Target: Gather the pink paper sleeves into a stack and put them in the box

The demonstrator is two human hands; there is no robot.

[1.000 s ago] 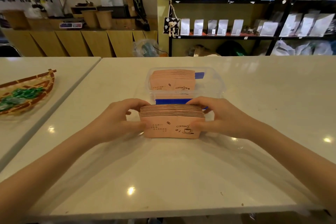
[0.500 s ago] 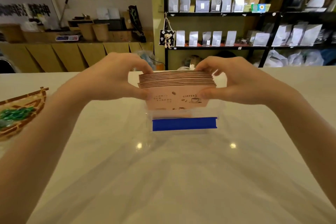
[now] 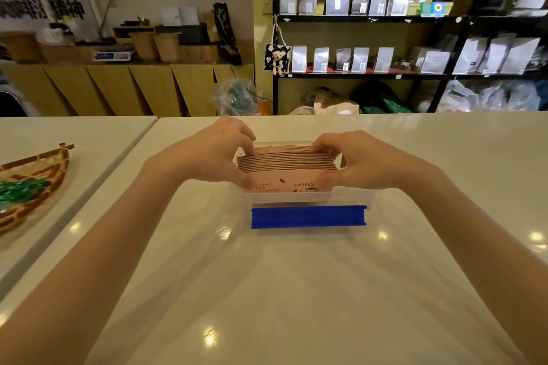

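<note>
Right now you are at the placing step: the sleeves are already squared into one stack (image 3: 287, 167) and you are lowering it into the box (image 3: 350, 197), which sits on the counter (image 3: 296, 290) out toward its far edge, in front of you.

Nearest you on the box is the blue clip (image 3: 307, 216), hanging down flat on the near wall. Above it, the bottom of the stack looks to be just inside the clear rim, though the printed face stands mostly above it, so I judge the stack only partly in.

Your left hand (image 3: 213, 154) clamps the left end of the stack, thumb on the printed front, fingers curled over the top edges. Your right hand (image 3: 355, 160) clamps the right end the same way. Both are closed firmly on the stack.

What the next move calls for, as I read it: keep the squeeze even so no sleeve fans out, ease the stack straight down until it bears on the floor of the box, then slide your fingers out along the end walls.

Whether the box already holds other sleeves behind this stack cannot be told; your hands and the stack hide its far part.

At the left edge, on the neighbouring counter, a woven basket (image 3: 56, 163) holds something green.
</note>
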